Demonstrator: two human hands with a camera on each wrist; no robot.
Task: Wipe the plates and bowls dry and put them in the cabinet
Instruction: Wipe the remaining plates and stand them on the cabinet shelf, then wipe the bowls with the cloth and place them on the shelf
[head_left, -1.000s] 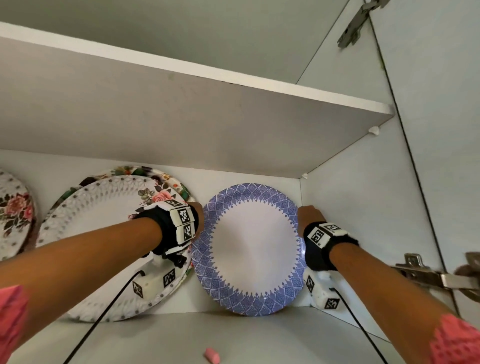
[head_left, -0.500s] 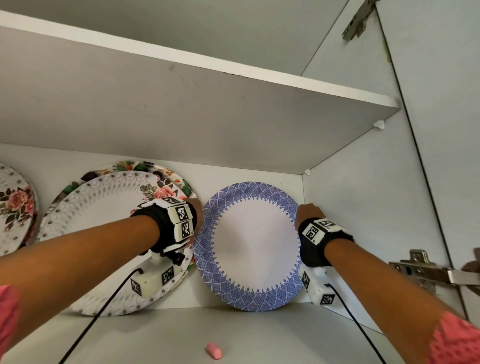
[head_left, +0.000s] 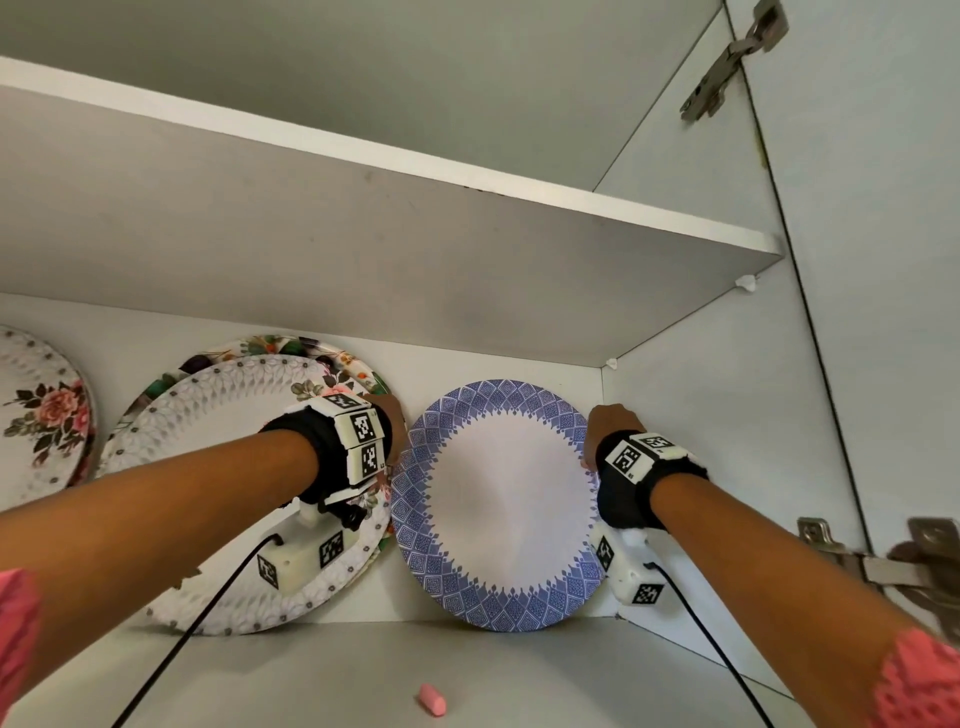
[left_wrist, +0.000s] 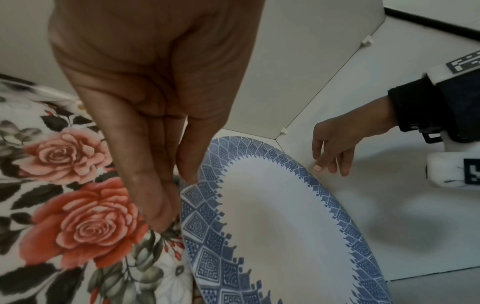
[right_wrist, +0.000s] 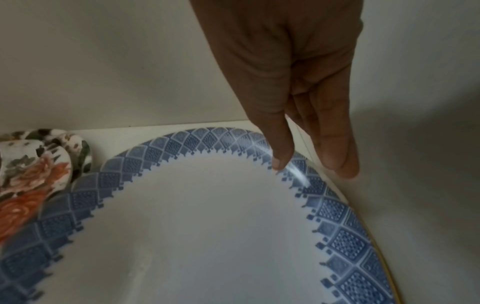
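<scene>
Glossy white plate (head_left: 506, 506), round with a blue diamond-patterned rim, stands on edge in the cabinet (head_left: 701, 415); left hand (left_wrist: 155, 107) and right hand (right_wrist: 293, 86), straight-fingered grips, touch its rim.

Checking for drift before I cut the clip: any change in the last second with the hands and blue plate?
Almost none. The left hand and right hand stay at opposite edges of the blue plate, which still leans upright against the cabinet's back wall. The flowered plates and pink bit haven't moved. Only the view shifted slightly.
</scene>
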